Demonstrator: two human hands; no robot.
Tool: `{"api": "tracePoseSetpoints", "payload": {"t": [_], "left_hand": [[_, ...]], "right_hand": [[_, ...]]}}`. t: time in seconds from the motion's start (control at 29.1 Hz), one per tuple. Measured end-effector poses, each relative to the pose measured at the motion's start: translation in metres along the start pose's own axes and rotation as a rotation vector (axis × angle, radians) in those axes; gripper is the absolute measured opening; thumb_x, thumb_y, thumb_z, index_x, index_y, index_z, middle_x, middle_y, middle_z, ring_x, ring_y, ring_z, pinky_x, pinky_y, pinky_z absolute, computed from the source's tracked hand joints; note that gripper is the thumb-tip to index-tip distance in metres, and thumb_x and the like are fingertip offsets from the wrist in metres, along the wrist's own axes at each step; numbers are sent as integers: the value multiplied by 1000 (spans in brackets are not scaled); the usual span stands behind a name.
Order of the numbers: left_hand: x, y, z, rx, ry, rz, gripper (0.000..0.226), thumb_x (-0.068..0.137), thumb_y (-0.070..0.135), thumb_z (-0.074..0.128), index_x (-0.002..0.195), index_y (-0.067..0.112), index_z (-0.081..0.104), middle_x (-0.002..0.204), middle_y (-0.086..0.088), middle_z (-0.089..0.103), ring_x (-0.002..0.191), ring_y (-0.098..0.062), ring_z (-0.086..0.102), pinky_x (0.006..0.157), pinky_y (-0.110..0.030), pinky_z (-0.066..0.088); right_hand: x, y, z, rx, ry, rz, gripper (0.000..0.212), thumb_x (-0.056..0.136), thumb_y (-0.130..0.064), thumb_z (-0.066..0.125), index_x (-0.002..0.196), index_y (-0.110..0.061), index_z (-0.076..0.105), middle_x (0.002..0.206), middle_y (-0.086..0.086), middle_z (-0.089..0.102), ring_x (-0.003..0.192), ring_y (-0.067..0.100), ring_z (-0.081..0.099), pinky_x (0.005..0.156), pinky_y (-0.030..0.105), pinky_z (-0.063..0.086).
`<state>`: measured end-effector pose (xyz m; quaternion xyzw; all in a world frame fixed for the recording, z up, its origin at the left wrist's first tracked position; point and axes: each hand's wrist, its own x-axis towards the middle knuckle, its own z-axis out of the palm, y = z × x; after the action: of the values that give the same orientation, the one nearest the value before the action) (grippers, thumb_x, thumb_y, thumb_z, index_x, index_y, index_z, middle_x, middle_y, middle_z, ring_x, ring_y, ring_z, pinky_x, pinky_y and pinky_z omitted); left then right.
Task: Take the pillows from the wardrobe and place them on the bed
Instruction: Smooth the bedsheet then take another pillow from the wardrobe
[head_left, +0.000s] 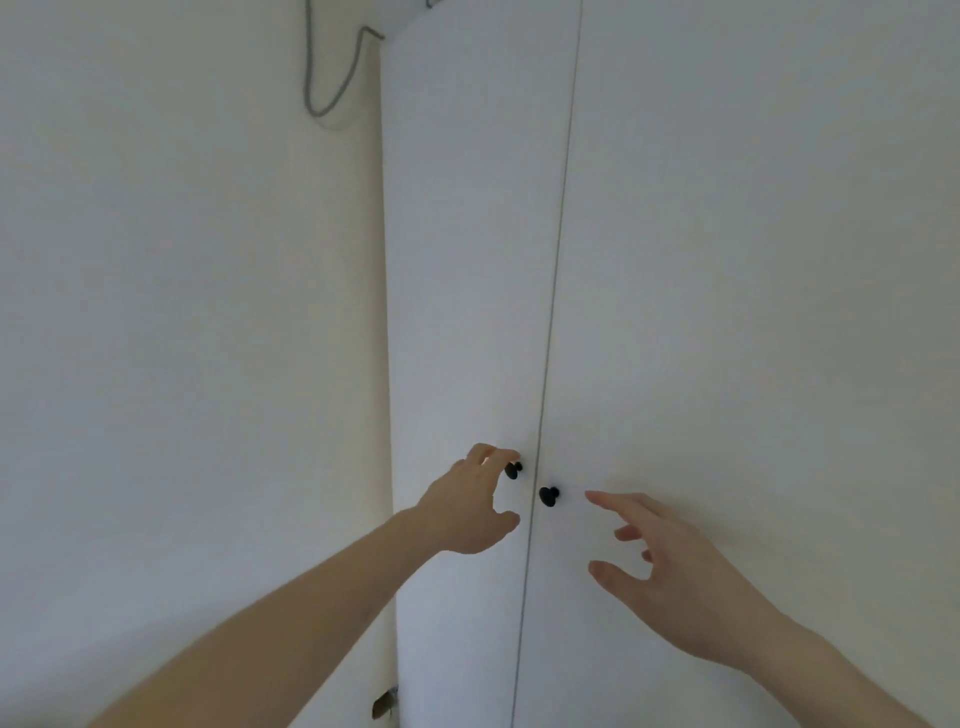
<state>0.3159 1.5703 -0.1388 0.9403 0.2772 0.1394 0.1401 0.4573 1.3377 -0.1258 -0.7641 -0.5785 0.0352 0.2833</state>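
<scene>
Fingers of the left hand (467, 506) curl open around the left knob (513, 470) of the closed white wardrobe (675, 260); the right hand (675, 577), spread open, is near the right knob (548, 496). Pillows unseen.

Setting was a room in a home, most likely a bedroom or a hallway; which of the two could not be told. Evidence: a tall white wardrobe (727, 260) with two plain flat doors, shut, meeting at a thin vertical seam, each door fitted with a small round black knob, left knob (514, 470) and right knob (548, 496). The wardrobe stood against a bare off-white painted wall (182, 312). A grey cable (332, 78) hung in a loose loop on that wall near the wardrobe's top corner. Light was soft and even, like indoor daylight.
</scene>
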Motion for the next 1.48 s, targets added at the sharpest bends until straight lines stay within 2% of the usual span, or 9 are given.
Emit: {"api": "tracePoseSetpoints", "payload": {"t": [0.41,0.58,0.72,0.86,0.96,1.06,1.24,1.37,1.48], "left_hand": [[36,-10,29,-29,53,16,52,86,29,62,135,28,44,135,9,45,88,-19,61,79,-33,50],[15,-17,32,-37,148,-7,44,84,31,62,124,27,45,125,13,48,70,-16,57,68,-29,47],[-17,-37,24,-86,191,-27,37,88,37,67,117,34,43,120,19,48,65,-11,56,63,-15,44],[-62,-78,4,-90,239,-81,33,89,48,66,105,39,39,114,23,51,63,-13,56,59,-9,38],[-87,-100,-16,-70,264,-116,35,89,60,61,96,35,38,104,21,52,52,-14,50,55,-14,33],[-102,-126,-31,-69,304,-166,43,87,70,55,89,32,38,92,16,55,49,-14,49,54,-22,36],[-123,-170,-47,-67,353,-177,31,94,58,52,89,29,42,94,14,53,61,-15,54,61,-34,46],[-140,-206,-52,-68,384,-204,28,100,53,46,92,27,39,100,14,49,58,-14,58,61,-37,50],[-149,-235,-56,-61,410,-292,27,103,47,41,88,26,32,89,9,50,58,-17,58,60,-39,49]], "right_hand": [[4,7,10,13,-24,21,59,91,-51,63,144,-53,36,134,-41,36,113,-14,50,96,15,46],[16,-10,33,0,-36,25,57,92,-50,62,144,-50,39,134,-39,38,111,-11,51,96,16,47],[32,-23,51,-17,-60,34,54,94,-50,62,143,-51,39,135,-35,41,112,-6,52,96,15,46],[52,-42,84,-78,-117,48,54,93,-51,63,143,-49,42,127,-35,40,108,-4,52,82,3,38],[65,-47,101,-115,-149,20,55,92,-45,65,143,-39,48,133,-22,50,115,1,55,88,7,38],[83,-52,120,-145,-183,16,57,88,-44,67,142,-33,53,135,-14,54,122,11,57,99,22,44],[110,-60,145,-197,-232,7,55,91,-40,65,143,-28,53,140,-8,54,125,16,55,103,28,45],[125,-60,165,-259,-282,27,57,95,-42,61,149,-30,45,150,-9,45,133,14,49,109,25,38],[133,-54,174,-304,-323,62,57,97,-42,58,150,-32,42,153,-10,42,136,15,46,111,27,37]]}}
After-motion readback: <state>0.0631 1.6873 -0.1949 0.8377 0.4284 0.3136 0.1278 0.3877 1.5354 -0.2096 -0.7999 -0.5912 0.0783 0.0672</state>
